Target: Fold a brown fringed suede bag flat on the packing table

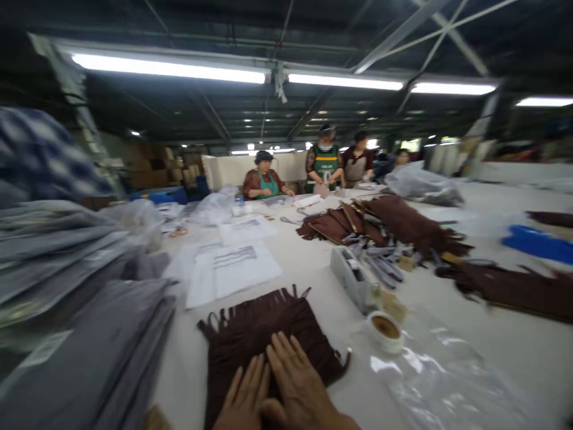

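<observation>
The left hand (245, 391) and right hand (299, 385) lie palm down, side by side, on a brown fringed bag (264, 319), which rests on a white table (304, 269) close before the wearer. Fingers on both are straight and nearly together, gripping nothing. Beyond the bag lie white sheets (237, 275); to its right, a grey box (345, 280) and clear plastic (452, 376); to its left, stacked grey packets (102, 340). People (325, 162) stand or sit across the table

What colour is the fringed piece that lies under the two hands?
The fringed piece is dark brown, seen best in the head view.
</observation>
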Action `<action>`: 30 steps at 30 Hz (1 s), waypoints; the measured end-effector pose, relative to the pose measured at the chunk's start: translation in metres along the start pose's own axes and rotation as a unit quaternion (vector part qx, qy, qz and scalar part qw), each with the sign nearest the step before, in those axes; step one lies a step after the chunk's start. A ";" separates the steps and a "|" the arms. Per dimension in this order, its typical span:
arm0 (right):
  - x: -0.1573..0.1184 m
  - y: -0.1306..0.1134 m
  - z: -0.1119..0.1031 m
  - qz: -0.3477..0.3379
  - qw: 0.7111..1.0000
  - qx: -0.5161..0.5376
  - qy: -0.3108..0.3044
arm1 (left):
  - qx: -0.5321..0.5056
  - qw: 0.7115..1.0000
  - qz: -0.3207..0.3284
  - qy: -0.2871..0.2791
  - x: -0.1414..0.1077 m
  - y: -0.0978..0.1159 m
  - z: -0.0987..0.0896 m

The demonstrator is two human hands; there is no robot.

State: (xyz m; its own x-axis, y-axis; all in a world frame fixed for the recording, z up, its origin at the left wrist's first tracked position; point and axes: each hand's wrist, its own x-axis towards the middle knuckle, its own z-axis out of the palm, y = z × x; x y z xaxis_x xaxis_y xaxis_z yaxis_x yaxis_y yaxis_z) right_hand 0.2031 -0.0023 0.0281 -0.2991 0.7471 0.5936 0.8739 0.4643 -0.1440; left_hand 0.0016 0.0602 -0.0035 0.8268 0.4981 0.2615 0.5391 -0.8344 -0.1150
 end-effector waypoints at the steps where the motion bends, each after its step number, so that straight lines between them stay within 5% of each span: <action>1: -0.002 -0.005 0.002 0.001 0.999 0.030 -0.019 | -0.016 0.999 0.005 -0.031 0.002 0.007 -0.011; 4: 0.002 -0.014 -0.014 0.003 0.976 0.185 -0.119 | -0.109 0.989 0.026 -0.097 0.013 0.021 -0.051; 6: 0.009 -0.004 -0.040 0.096 0.940 0.284 -0.163 | -0.203 0.975 0.012 -0.088 0.017 0.022 -0.081; 8: 0.019 0.024 -0.070 0.222 0.900 0.339 -0.161 | -0.271 0.958 -0.080 -0.049 0.018 0.011 -0.110; 11: 0.030 0.094 -0.101 0.396 0.828 0.391 -0.070 | -0.275 0.910 -0.309 0.018 0.014 -0.028 -0.130; 14: 0.029 0.163 -0.104 0.556 0.722 0.402 -0.085 | -0.226 0.875 -0.426 -0.026 0.008 -0.071 -0.120; 17: 0.026 0.194 -0.088 0.625 0.629 0.448 -0.115 | -0.271 0.830 -0.484 -0.059 0.007 -0.098 -0.098; 24: 0.064 0.171 -0.062 0.562 0.502 0.631 -0.184 | -0.584 0.613 -0.531 0.008 0.026 -0.112 -0.068; 30: 0.064 0.187 -0.045 0.532 0.434 0.683 -0.250 | -0.702 0.444 -0.552 0.069 0.016 -0.097 -0.073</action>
State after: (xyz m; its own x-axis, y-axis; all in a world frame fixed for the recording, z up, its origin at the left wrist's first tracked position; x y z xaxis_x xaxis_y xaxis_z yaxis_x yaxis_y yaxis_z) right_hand 0.3645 0.1113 0.0747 -0.3480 0.7353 -0.5816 -0.3209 -0.6763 -0.6631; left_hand -0.0496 0.1320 0.0820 0.1129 0.8482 -0.5174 -0.1095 0.5282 0.8420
